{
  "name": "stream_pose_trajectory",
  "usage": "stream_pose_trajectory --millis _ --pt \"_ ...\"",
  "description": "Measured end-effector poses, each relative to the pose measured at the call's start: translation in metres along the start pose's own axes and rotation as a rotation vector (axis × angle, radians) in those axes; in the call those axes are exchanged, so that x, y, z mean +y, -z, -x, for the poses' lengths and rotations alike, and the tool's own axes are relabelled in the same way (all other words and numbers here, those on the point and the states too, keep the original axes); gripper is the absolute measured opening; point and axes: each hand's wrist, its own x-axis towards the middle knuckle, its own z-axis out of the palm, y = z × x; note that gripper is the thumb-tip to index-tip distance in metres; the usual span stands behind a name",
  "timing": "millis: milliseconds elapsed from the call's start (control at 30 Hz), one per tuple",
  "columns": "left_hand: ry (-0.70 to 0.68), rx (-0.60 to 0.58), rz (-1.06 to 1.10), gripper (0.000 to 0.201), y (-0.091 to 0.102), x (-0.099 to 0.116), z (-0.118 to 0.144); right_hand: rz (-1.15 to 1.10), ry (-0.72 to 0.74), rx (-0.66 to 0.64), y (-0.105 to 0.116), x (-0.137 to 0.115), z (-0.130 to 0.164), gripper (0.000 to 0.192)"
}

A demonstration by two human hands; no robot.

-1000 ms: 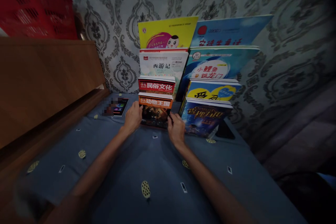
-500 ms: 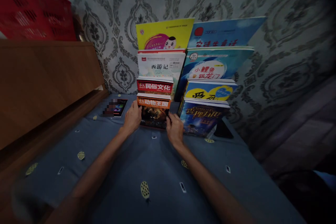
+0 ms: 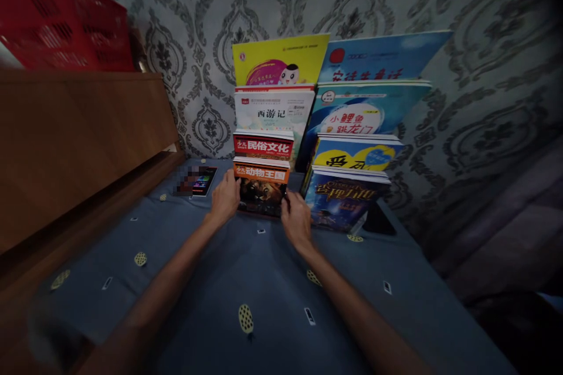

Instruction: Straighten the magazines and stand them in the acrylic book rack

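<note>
**Two hands on the front book of a stepped display**

At far left a red slotted plastic basket [image 3: 65, 26] sits on top of a brown wooden headboard [image 3: 79, 135] that runs along the left edge of the surface. That surface is a dark blue bedsheet [image 3: 246, 269] dotted with small pale oval and square motifs. A small dark device with a lit, colourful screen [image 3: 203, 180] lies flat on the sheet near the headboard.

The left hand [image 3: 225, 199] grips the left edge of an orange-banded book with a lion on its cover [image 3: 260, 187], fingers curled round the side. This book stands at the front of the left column, touching the sheet. The right hand [image 3: 297, 220] holds its right edge, thumb and fingers pinched on the lower corner.

Behind it rise a red-titled book [image 3: 263, 145], a white-covered book [image 3: 275, 110] and a yellow picture book [image 3: 281, 58]. Just beside stands a second column, fronted by a dark blue starry book [image 3: 343, 199]. Grey damask wallpaper [image 3: 461, 70] backs everything, darkening toward the right.
</note>
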Motion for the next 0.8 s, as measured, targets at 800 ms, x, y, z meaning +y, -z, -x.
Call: stream_pose_trajectory --millis 800 --pt "-0.121 0.044 0.173 0.025 -0.004 -0.019 -0.003 -0.303 0.200 -0.343 -0.014 -0.020 0.013 0.059"
